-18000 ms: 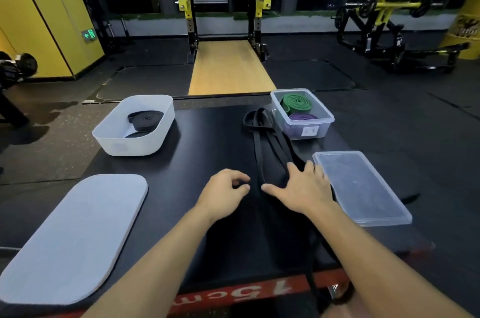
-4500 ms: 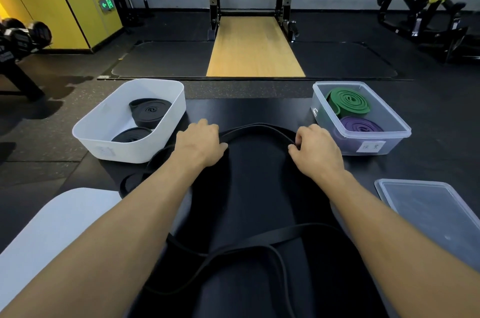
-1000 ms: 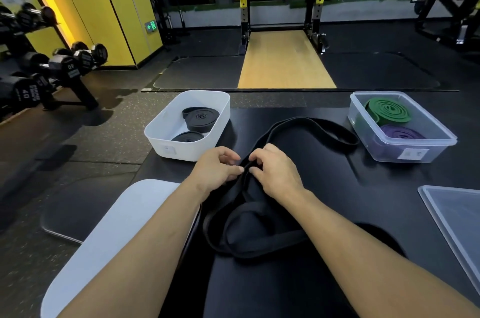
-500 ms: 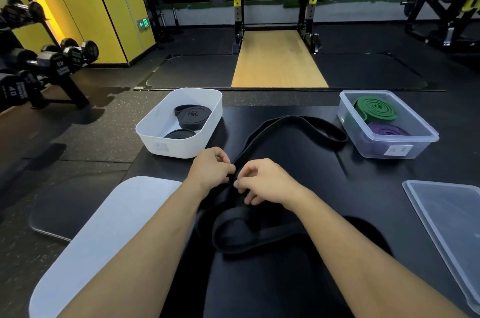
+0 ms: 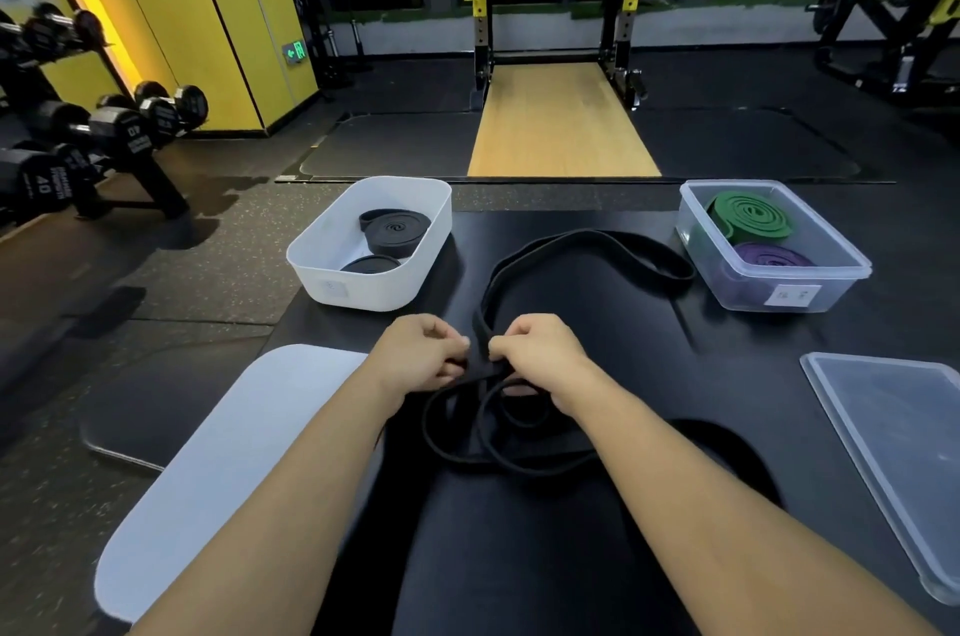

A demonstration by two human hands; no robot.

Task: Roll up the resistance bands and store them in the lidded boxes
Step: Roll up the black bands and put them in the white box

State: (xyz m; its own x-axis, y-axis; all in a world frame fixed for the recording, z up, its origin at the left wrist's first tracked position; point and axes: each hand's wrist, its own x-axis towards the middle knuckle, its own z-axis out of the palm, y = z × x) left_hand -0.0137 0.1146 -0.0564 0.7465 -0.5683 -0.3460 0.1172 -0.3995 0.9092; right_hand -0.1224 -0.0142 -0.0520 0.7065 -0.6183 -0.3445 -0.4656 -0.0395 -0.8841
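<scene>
A long black resistance band lies in loose loops on the black table. My left hand and my right hand pinch it side by side at a gathered fold, fingers curled round the strap. One loop runs away toward the far edge, another lies under my wrists. A white box at the far left holds two rolled black bands. A clear box at the far right holds a rolled green band and a rolled purple band.
A white oval lid lies near left, overhanging the table edge. A clear lid lies near right. Dumbbells on a rack stand on the floor to the left. A squat rack with a wooden platform is beyond the table.
My hands have stayed together on the band's fold. The near loops have been gathered closer under my wrists, and the far loop has narrowed a little.
</scene>
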